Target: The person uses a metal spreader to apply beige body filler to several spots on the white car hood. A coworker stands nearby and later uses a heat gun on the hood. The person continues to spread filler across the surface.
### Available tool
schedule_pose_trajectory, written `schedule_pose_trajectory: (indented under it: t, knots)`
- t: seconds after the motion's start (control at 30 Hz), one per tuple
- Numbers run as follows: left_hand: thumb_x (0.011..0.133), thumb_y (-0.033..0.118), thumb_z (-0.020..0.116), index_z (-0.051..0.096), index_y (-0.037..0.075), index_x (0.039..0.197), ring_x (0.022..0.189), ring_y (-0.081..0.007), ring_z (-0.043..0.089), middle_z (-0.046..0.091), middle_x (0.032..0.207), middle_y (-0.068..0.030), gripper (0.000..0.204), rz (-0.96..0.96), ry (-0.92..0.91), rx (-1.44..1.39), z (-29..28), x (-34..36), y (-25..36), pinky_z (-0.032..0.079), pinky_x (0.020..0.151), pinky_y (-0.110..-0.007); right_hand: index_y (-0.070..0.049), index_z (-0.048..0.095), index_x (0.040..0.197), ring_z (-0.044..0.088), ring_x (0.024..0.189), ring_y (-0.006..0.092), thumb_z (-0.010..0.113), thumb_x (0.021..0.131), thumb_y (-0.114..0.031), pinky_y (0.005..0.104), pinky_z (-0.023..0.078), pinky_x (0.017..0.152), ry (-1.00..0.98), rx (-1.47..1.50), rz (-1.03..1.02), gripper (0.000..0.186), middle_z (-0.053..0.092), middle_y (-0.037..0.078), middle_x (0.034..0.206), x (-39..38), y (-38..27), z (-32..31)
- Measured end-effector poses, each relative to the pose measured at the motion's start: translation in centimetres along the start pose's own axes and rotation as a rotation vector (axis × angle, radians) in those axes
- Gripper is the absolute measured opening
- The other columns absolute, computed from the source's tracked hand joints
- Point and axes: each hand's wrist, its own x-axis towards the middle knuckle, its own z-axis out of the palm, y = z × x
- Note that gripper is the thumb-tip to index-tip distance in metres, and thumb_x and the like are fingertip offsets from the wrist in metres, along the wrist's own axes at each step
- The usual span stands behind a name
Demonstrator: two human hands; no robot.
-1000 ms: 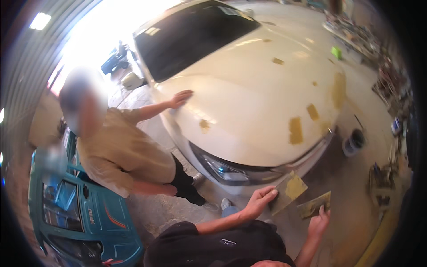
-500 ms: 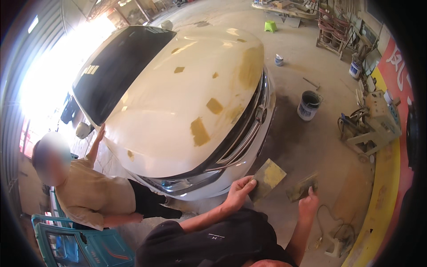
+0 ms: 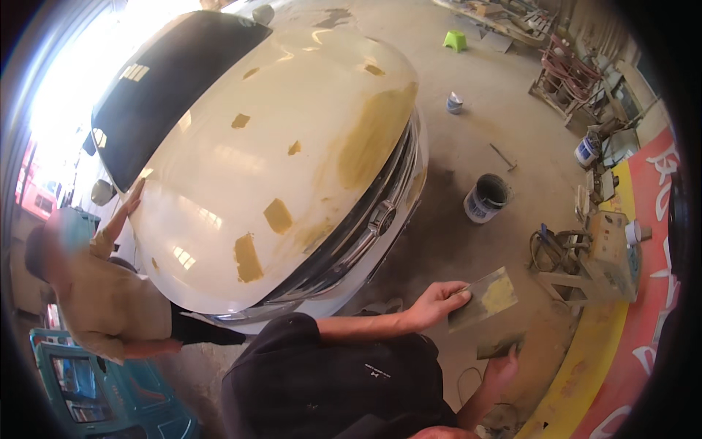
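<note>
My left hand (image 3: 440,301) is closed on the edge of a flat, thin plate (image 3: 475,311) with a smear of yellow putty on its outer part. Lower and to the right, my right hand (image 3: 502,366) grips a dark, flat putty spreader (image 3: 495,346). The spreader and the plate are apart. Both hands are held in front of me, off the front end of a white car. Its hood (image 3: 219,183) bears several patches of dried yellowish-brown putty (image 3: 278,216), with one large smear near the front edge.
A person in a tan shirt (image 3: 124,300) stands at the left with a hand on the hood. A teal door panel (image 3: 139,384) is at lower left. On the floor stand a bucket (image 3: 486,199), a small can (image 3: 454,103) and a green stool (image 3: 455,40). A machine (image 3: 596,252) stands right.
My view has swung to the right, so the car and the person sit further left. My left hand has moved right with the plate, nearer the spreader.
</note>
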Motion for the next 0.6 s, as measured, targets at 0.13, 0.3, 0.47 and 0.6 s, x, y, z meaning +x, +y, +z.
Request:
schedule_pose_trajectory:
  t: [0.13, 0.3, 0.47, 0.6]
  knots:
    - [0.112, 0.027, 0.057, 0.064, -0.004, 0.134, 0.098, -0.0052, 0.061, 0.07, 0.111, 0.0021, 0.038, 0.043, 0.02, -0.062, 0.1, 5.2, 0.8, 0.051, 0.088, -0.026, -0.007, 0.072, 0.117, 0.066, 0.094, 0.0198, 0.063, 0.104, -0.015, 0.0333, 0.054, 0.088, 0.021, 0.298, 0.266, 0.017, 0.072, 0.006, 0.109, 7.0, -2.6, 5.3]
    - [0.111, 0.024, 0.058, 0.065, -0.003, 0.133, 0.098, -0.0045, 0.061, 0.071, 0.11, 0.0022, 0.036, 0.06, 0.205, -0.072, -1.1, 10.0, 1.0, 0.051, 0.087, -0.025, 0.003, 0.071, 0.117, 0.065, 0.098, 0.0185, 0.06, 0.106, -0.012, 0.0318, 0.053, 0.089, -0.089, -0.197, 0.218, 0.021, 0.072, 0.008, 0.11, 15.0, -4.7, 13.4]
    - [0.111, 0.024, 0.059, 0.065, -0.003, 0.134, 0.1, -0.0046, 0.062, 0.071, 0.112, 0.0027, 0.036, 0.146, 0.397, 0.061, -0.7, 15.7, 0.3, 0.051, 0.089, -0.025, 0.013, 0.064, 0.129, 0.064, 0.105, 0.019, 0.055, 0.102, 0.0, 0.0329, 0.051, 0.095, -0.44, -0.741, -0.221, 0.031, 0.069, 0.013, 0.115, 24.4, -6.2, 17.4]
    - [0.11, 0.026, 0.06, 0.064, -0.004, 0.135, 0.104, -0.0057, 0.062, 0.071, 0.115, 0.0008, 0.039, 0.192, 0.57, 0.105, 1.5, 21.3, 0.7, 0.05, 0.092, -0.026, 0.008, 0.063, 0.132, 0.061, 0.109, 0.0195, 0.054, 0.101, 0.001, 0.0326, 0.049, 0.098, -0.599, -0.259, -0.033, 0.033, 0.066, 0.013, 0.119, 32.5, -8.2, 21.3]
